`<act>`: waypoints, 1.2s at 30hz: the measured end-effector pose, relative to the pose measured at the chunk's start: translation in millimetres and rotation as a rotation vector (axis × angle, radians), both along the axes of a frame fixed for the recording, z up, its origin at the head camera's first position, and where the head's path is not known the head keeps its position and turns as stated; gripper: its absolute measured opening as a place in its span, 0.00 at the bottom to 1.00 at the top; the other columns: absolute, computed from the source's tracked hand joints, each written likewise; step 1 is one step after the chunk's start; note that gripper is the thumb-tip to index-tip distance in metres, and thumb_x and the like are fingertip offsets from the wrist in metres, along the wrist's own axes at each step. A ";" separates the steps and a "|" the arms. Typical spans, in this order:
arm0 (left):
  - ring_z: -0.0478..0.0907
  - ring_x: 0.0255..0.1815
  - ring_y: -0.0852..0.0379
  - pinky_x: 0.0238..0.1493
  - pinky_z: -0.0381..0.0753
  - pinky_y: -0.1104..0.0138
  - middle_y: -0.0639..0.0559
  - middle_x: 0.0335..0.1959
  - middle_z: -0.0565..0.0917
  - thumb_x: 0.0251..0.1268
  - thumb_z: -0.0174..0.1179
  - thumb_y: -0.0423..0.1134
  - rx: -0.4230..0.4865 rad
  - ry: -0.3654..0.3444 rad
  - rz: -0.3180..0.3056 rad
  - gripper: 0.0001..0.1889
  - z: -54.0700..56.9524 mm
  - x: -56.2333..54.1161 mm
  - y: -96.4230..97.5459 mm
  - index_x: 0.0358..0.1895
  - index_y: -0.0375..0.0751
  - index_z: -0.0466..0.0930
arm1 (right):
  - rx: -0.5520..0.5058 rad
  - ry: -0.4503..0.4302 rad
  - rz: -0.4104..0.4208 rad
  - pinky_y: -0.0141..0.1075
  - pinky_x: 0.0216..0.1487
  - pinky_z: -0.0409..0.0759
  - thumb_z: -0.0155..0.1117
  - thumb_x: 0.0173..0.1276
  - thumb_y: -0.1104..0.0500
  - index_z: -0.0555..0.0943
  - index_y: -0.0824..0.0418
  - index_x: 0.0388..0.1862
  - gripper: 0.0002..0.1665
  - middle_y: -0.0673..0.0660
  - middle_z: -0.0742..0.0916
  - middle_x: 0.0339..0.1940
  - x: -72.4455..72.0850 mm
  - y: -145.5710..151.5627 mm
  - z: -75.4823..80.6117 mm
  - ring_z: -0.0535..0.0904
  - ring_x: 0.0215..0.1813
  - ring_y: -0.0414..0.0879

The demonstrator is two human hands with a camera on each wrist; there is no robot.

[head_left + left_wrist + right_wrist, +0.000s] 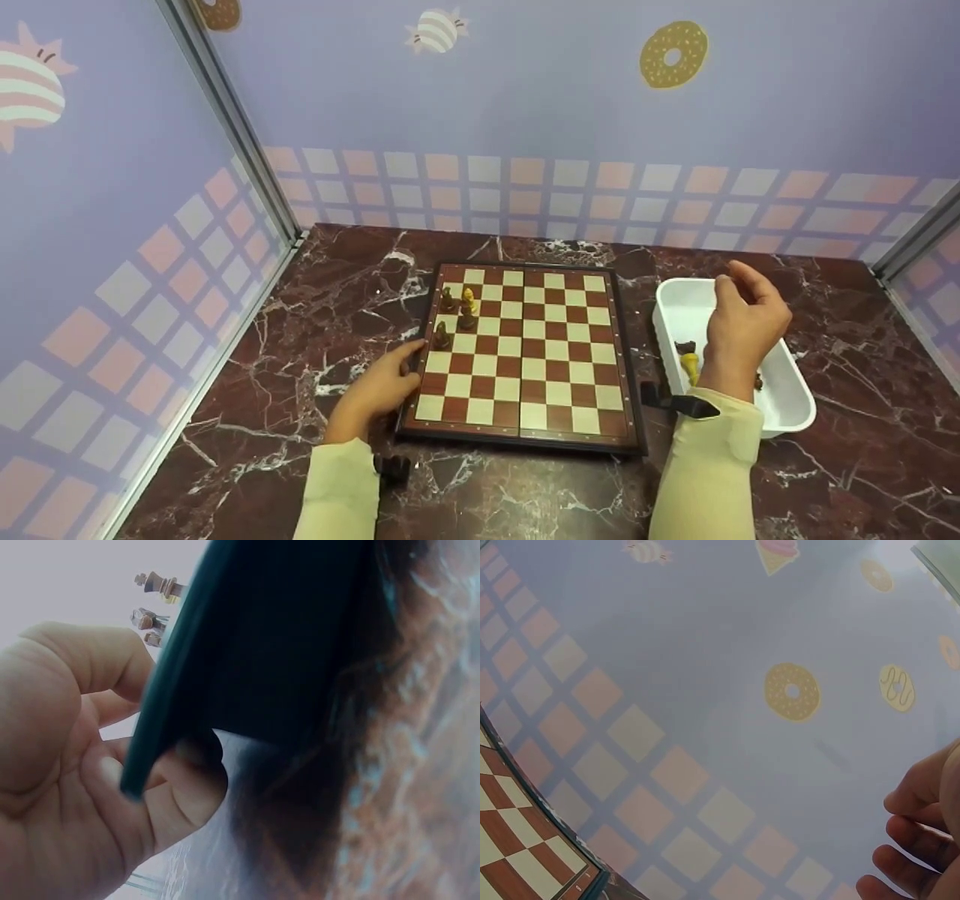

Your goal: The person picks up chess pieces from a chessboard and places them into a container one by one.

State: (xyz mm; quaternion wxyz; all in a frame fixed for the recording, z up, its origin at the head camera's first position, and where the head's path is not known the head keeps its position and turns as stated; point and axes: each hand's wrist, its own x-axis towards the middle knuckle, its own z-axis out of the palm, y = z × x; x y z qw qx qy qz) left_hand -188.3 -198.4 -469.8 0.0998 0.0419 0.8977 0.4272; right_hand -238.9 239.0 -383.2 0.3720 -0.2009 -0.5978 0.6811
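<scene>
A brown-and-cream chessboard (532, 394) lies on the table. My left hand (386, 382) grips its left edge; in the left wrist view, curled fingers (187, 791) reach beneath the dark rim. Close to that hand stand several chess pieces: a dark one (442, 336) nearest, then another dark piece (467, 319), a gold piece (469, 294) and a dark piece (448, 298) farther back. A dark king (156, 583) shows in the left wrist view. Over the white tray (796, 409), my right hand (748, 322) is raised with loosely bent fingers, nothing visible between them.
Inside the tray lie a dark chess piece (685, 347) and a gold one (691, 367); the right forearm hides part of it. The dark marbled table (300, 420) is bounded by a patterned back wall (525, 112) and a left side panel (97, 225).
</scene>
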 end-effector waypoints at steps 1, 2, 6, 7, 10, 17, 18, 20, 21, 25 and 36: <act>0.62 0.20 0.58 0.27 0.65 0.64 0.53 0.25 0.70 0.69 0.51 0.27 0.001 -0.002 -0.001 0.35 0.4 0.1 0.2 0.82 0.36 0.64 | 0.000 -0.002 0.002 0.31 0.50 0.75 0.67 0.65 0.73 0.89 0.73 0.53 0.17 0.46 0.86 0.36 0.1 -0.2 -0.1 0.80 0.44 0.41; 0.62 0.20 0.59 0.27 0.65 0.64 0.53 0.25 0.70 0.69 0.51 0.27 0.001 -0.003 0.000 0.35 0.6 0.1 0.3 0.82 0.36 0.64 | -0.001 -0.005 0.005 0.31 0.50 0.75 0.67 0.65 0.73 0.89 0.72 0.53 0.17 0.46 0.86 0.36 0.2 -0.5 -0.1 0.80 0.44 0.41; 0.61 0.20 0.58 0.27 0.65 0.63 0.53 0.25 0.70 0.70 0.50 0.28 -0.008 -0.019 0.001 0.35 1.1 -0.2 0.6 0.82 0.36 0.63 | 0.006 -0.004 0.019 0.32 0.50 0.75 0.67 0.66 0.72 0.89 0.72 0.53 0.16 0.47 0.86 0.38 0.8 -2.0 0.1 0.80 0.46 0.41; 0.61 0.20 0.58 0.27 0.64 0.63 0.53 0.25 0.69 0.70 0.50 0.28 -0.008 -0.023 0.000 0.35 1.1 -0.4 0.6 0.82 0.36 0.63 | 0.013 -0.003 0.022 0.32 0.50 0.75 0.67 0.66 0.72 0.89 0.72 0.53 0.16 0.47 0.86 0.38 1.1 -2.6 0.2 0.80 0.46 0.41; 0.61 0.21 0.58 0.28 0.64 0.63 0.53 0.24 0.69 0.70 0.50 0.27 -0.013 -0.025 0.001 0.35 0.9 -0.7 0.7 0.82 0.36 0.63 | 0.037 0.002 0.031 0.32 0.50 0.75 0.67 0.67 0.72 0.89 0.72 0.52 0.16 0.48 0.86 0.38 1.6 -4.8 0.4 0.80 0.45 0.41; 0.61 0.21 0.57 0.28 0.64 0.63 0.53 0.24 0.69 0.69 0.50 0.27 -0.016 -0.014 0.001 0.36 0.3 -0.3 0.4 0.82 0.35 0.63 | 0.071 0.006 0.066 0.33 0.52 0.74 0.67 0.67 0.72 0.88 0.72 0.52 0.15 0.52 0.86 0.40 1.7 -12.7 2.0 0.80 0.46 0.41; 0.61 0.21 0.57 0.28 0.64 0.63 0.53 0.24 0.69 0.68 0.50 0.27 -0.014 -0.014 0.002 0.36 0.4 -0.2 0.5 0.82 0.35 0.63 | 0.081 0.008 0.073 0.32 0.52 0.74 0.67 0.67 0.72 0.88 0.72 0.52 0.15 0.52 0.86 0.40 1.8 -14.2 2.2 0.80 0.46 0.41; 0.61 0.21 0.57 0.28 0.64 0.63 0.53 0.24 0.69 0.69 0.50 0.27 -0.012 -0.014 0.003 0.36 0.8 -0.1 0.7 0.82 0.35 0.63 | 0.099 0.017 0.089 0.32 0.52 0.75 0.67 0.67 0.73 0.89 0.71 0.50 0.14 0.49 0.86 0.37 1.8 -17.4 2.6 0.80 0.46 0.41; 0.62 0.21 0.58 0.28 0.64 0.63 0.53 0.24 0.69 0.69 0.50 0.27 -0.012 -0.014 0.003 0.36 1.1 -0.2 0.9 0.82 0.35 0.63 | 0.106 0.023 0.098 0.32 0.51 0.75 0.67 0.67 0.73 0.89 0.70 0.49 0.13 0.48 0.86 0.36 1.7 -19.1 2.7 0.81 0.45 0.41; 0.63 0.21 0.58 0.27 0.65 0.63 0.52 0.25 0.70 0.69 0.51 0.27 -0.010 -0.012 0.000 0.35 1.5 -0.5 0.8 0.82 0.35 0.63 | 0.126 0.032 0.140 0.31 0.49 0.76 0.67 0.66 0.73 0.89 0.70 0.49 0.13 0.43 0.85 0.34 1.7 -25.1 2.9 0.81 0.45 0.40; 0.60 0.19 0.60 0.26 0.64 0.64 0.54 0.22 0.68 0.71 0.50 0.27 0.012 -0.040 0.000 0.35 1.5 -0.3 0.3 0.83 0.36 0.61 | 0.153 0.060 0.235 0.28 0.49 0.79 0.68 0.66 0.73 0.89 0.71 0.49 0.13 0.43 0.86 0.35 2.3 -37.4 4.3 0.83 0.46 0.40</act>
